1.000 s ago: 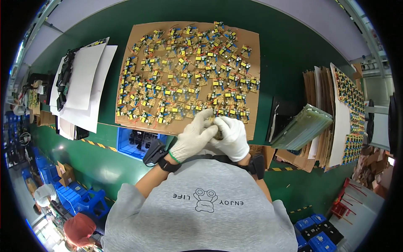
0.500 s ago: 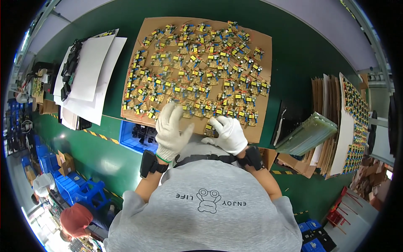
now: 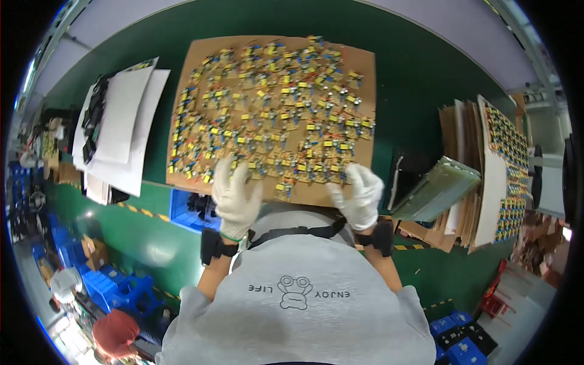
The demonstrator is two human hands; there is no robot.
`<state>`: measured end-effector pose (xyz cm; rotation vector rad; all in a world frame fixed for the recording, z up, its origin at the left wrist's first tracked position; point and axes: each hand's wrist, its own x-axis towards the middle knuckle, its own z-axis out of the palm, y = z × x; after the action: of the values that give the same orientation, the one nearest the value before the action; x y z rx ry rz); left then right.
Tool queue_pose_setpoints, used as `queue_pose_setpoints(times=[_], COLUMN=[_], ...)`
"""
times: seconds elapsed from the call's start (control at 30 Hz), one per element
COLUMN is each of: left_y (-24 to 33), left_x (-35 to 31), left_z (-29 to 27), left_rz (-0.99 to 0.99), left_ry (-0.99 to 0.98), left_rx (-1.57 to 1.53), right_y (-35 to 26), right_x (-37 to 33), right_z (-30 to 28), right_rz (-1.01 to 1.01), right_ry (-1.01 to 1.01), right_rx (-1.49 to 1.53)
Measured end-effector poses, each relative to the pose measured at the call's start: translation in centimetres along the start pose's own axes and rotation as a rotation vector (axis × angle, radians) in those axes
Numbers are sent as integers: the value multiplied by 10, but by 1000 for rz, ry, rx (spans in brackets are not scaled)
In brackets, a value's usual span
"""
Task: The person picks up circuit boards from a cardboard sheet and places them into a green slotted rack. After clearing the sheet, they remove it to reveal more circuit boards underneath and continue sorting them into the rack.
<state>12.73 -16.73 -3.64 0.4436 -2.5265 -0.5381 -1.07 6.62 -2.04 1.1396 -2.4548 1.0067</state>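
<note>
Cardboard sheet [image 3: 364, 61] flat on green table [image 3: 407, 91], covered with small circuit boards [image 3: 334, 145] bearing yellow components; image slightly blurred there. Left gloved hand [image 3: 236, 198] over sheet's near edge, fingers spread. Right gloved hand [image 3: 359, 193] likewise, fingertips near the boards; contact unclear. Single circuit board [image 3: 284, 189] between hands, by near edge. White sheets [image 3: 125, 115] at left; translucent panels [image 3: 441, 188] tilted at right. Blue crate [image 3: 178, 207] below, left.
</note>
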Motion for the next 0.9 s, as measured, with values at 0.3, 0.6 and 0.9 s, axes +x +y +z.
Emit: queue_pose_setpoints(times=[0.3, 0.6, 0.9], left_y=[6, 20, 52], left_x=[25, 63, 51], left_z=[9, 28, 53], left_rz=[-115, -324, -405], left_ry=[207, 240, 224], left_rx=[-128, -163, -312], right_y=[99, 199, 189], right_x=[-28, -68, -80], right_z=[-203, -347, -353], right_rz=[581, 1447, 1329], right_ry=[656, 90, -44], right_rx=[-1193, -955, -594])
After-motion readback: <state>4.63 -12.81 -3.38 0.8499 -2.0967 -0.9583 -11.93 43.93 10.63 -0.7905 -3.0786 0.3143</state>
